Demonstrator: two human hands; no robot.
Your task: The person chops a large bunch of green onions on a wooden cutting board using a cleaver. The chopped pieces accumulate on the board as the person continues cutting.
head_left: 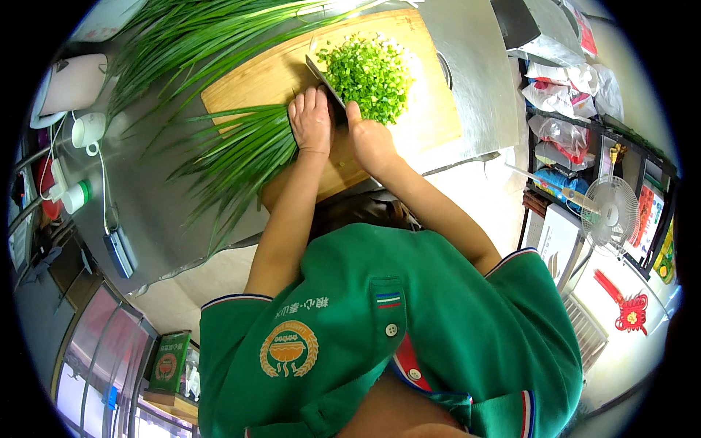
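Board, hands adjacent, knife in right

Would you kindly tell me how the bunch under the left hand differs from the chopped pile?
The bunch has long leaves; the chopped pile is small pieces. The bunch looks darker green; the pile is paler. The bunch overhangs the cutting board; the pile sits on it. Both are green.

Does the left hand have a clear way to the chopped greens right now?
Probably not directly: the knife in the right hand stands between the left hand and the chopped greens, and the left hand holds the uncut bunch.
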